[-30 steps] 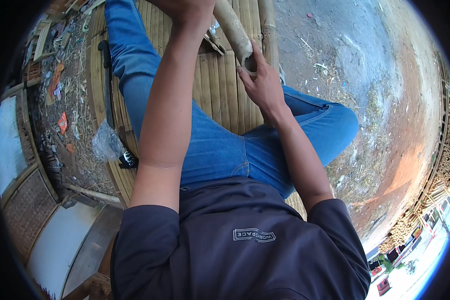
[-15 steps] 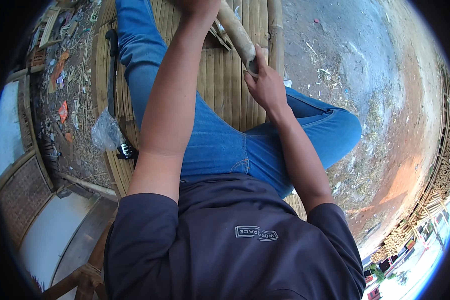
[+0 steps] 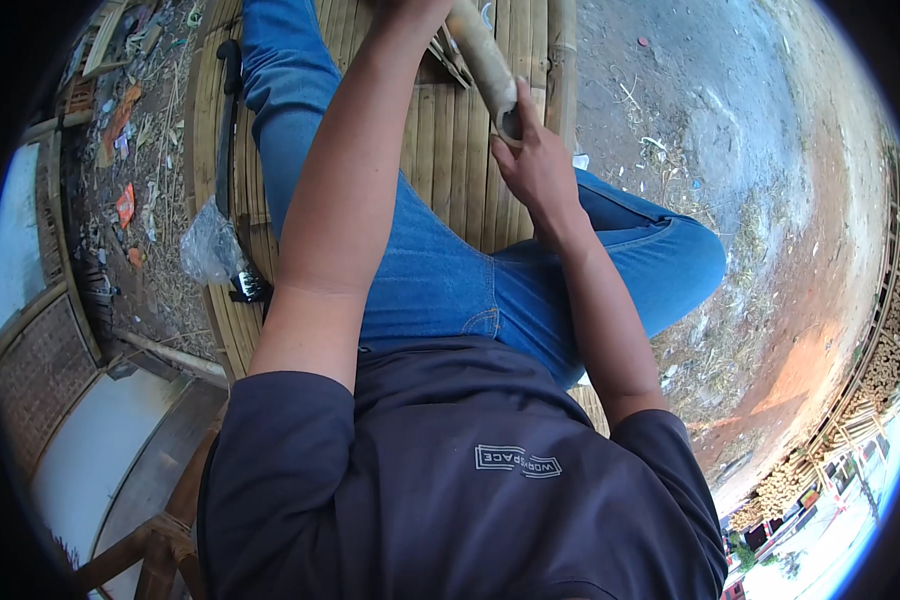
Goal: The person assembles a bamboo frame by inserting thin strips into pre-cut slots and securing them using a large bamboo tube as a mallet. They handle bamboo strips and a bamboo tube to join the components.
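Note:
A hollow bamboo pole [image 3: 482, 55] slants down from the upper edge, its open round end facing me. My right hand [image 3: 538, 160] is closed on that near end, with the index finger laid along the pole's side and the thumb by its rim. At the upper edge my left hand [image 3: 425, 8] is mostly cut off by the picture, next to the pole's upper part. Its fingers are out of sight. Beneath the pole lies the slatted bamboo bench [image 3: 450, 150] that I sit on, with split bamboo pieces [image 3: 450, 58] on it.
Along the bench's left side lies a long blade with a black handle [image 3: 229, 68]. A clear plastic bag [image 3: 210, 245] and a small black object [image 3: 251, 288] are near it. Litter [image 3: 125, 205] covers the ground at left; stacked poles [image 3: 785, 480] stand far right.
The bamboo pole's near end and my right hand have shifted slightly up and right. My left forearm has also moved a little up. The grip of my right hand looks the same.

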`<state>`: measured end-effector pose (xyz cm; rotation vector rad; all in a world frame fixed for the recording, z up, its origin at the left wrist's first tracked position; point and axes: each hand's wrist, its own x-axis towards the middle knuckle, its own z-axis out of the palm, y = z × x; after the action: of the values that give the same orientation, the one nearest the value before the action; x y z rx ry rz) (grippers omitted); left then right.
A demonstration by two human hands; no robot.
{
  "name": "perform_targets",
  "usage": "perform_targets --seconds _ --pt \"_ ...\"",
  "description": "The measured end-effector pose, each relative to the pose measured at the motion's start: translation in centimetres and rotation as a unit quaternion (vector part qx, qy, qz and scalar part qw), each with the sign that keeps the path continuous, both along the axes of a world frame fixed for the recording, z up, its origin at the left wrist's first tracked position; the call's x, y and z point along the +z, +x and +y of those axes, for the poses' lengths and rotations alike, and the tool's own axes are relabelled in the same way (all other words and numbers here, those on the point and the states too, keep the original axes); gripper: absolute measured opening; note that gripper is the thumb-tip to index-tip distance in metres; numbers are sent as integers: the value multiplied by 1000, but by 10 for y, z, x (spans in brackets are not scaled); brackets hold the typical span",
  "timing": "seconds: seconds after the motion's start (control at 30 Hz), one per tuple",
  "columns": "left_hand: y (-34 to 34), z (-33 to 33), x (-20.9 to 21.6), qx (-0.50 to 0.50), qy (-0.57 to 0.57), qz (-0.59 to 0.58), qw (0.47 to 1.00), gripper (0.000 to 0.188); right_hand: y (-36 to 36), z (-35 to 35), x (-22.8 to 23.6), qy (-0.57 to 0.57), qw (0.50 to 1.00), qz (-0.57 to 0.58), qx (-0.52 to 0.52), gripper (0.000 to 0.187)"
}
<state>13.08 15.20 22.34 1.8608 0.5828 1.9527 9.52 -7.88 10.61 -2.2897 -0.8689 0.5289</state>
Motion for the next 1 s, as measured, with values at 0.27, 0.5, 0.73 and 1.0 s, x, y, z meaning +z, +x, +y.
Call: perform_targets --seconds 0.27,0.5,0.73,1.0 --pt "0 -3 1 0 -37 -2 999 55 3 -8 -7 4 999 39 3 84" --pt "0 -3 2 -2 -22 12 1000 56 9 4 11 152 986 14 -67 84" --pt "-6 2 -4 10 -13 12 1000 55 9 0 -14 30 998 58 13 89" --pt "-10 -3 -21 -23 18 10 1000 54 32 -11 -3 127 982 111 -86 91"
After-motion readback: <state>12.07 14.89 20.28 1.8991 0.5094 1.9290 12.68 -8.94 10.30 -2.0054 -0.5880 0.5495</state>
